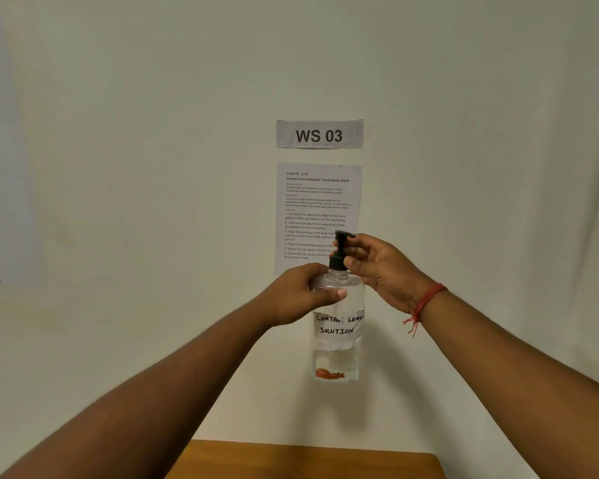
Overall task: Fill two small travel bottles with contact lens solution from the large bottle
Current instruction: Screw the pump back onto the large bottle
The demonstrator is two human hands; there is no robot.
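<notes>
Counter [312, 459] down low; big bottle [338, 326] is being held up by left hand [301, 295], pump cap [339, 252] being gripped by right hand [381, 267]. Looks like unscrewing's next, needing firm twisting.

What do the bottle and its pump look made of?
Bottle: clear, glossy, probably plastic; the wall shows through it, with a paper-like handwritten label. Pump: black, matte, likely plastic. Left hand holds the bottle; right hand holds the pump.

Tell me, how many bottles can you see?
1: the large bottle labelled contact lens solution, held up in front of the wall by the left hand and right hand. No small travel bottles show; they may be out of view.
</notes>
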